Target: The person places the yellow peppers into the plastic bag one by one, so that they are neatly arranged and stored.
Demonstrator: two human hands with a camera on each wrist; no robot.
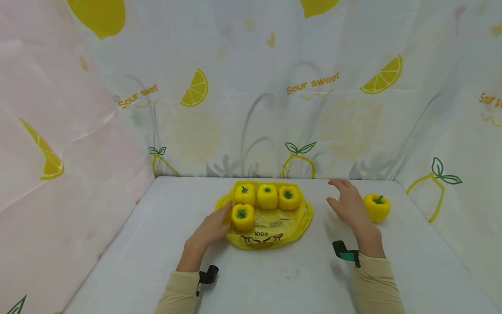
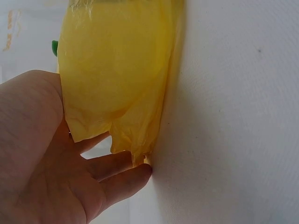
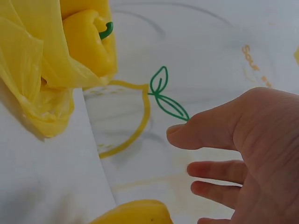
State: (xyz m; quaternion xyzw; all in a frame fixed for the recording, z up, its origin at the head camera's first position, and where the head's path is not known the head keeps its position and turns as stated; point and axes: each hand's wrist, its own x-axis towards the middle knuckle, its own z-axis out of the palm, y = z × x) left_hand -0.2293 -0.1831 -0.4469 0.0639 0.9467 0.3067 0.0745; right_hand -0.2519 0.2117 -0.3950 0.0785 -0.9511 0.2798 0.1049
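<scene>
A yellow plastic bag (image 1: 280, 224) lies spread on the table. On it sit several yellow bell peppers with green stems, three in a back row, including the right-hand pepper (image 1: 289, 198), and one front-left pepper (image 1: 243, 217). My left hand (image 1: 213, 226) is at the bag's left edge, thumb and forefinger spread beside the front-left pepper. In the left wrist view, its fingers (image 2: 124, 184) reach behind the crumpled bag edge. Right of the bag, my right hand (image 1: 350, 208) hovers with thumb and fingers apart, holding nothing. A lone pepper (image 1: 377, 207) stands just to its right.
The white table (image 1: 290, 279) ends at a back wall of lemon-print cloth (image 1: 243, 126), with more cloth along both sides. A bag handle (image 1: 308, 214) sticks out at the bag's right side, toward the right hand.
</scene>
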